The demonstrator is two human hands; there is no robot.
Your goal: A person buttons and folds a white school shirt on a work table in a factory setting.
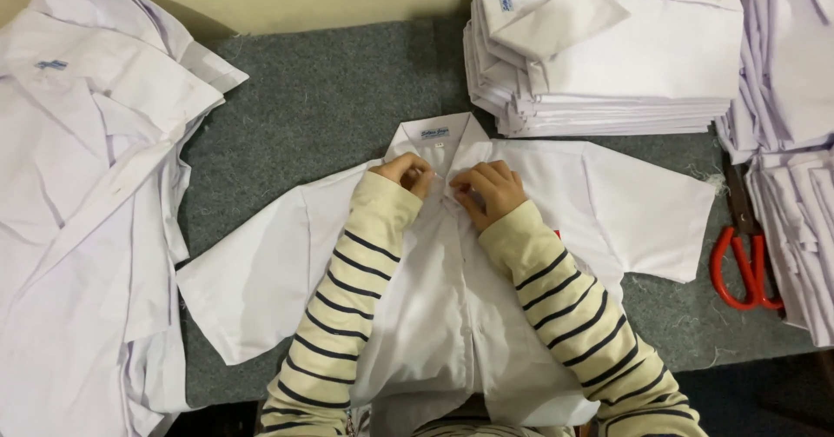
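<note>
From the head camera, a white short-sleeved shirt (452, 254) lay flat, front up, on a grey felt-like mat (330, 98), collar away from the person and sleeves spread to both sides. The left hand (405, 173) and the right hand (486, 190) met just below the collar, each with fingers curled and pinching the front edges of the shirt near the top button; whether a button sat between the fingertips was too small to tell. Both forearms wore cream sleeves with dark stripes.

The cloth looked thin and smooth, so it seemed likely to slip from a light pinch, and a tug to one side would probably skew the collar or crease the front. The mat's rough nap carried loose threads that could cling to the white fabric.

A loose heap of white shirts (78, 211) lay to the left, touching the mat's edge. A neat stack of folded shirts (608, 55) stood beyond the collar, with another pile (795, 142) at the far right. Red-handled scissors (745, 263) rested near the right sleeve, close enough to snag it.
</note>
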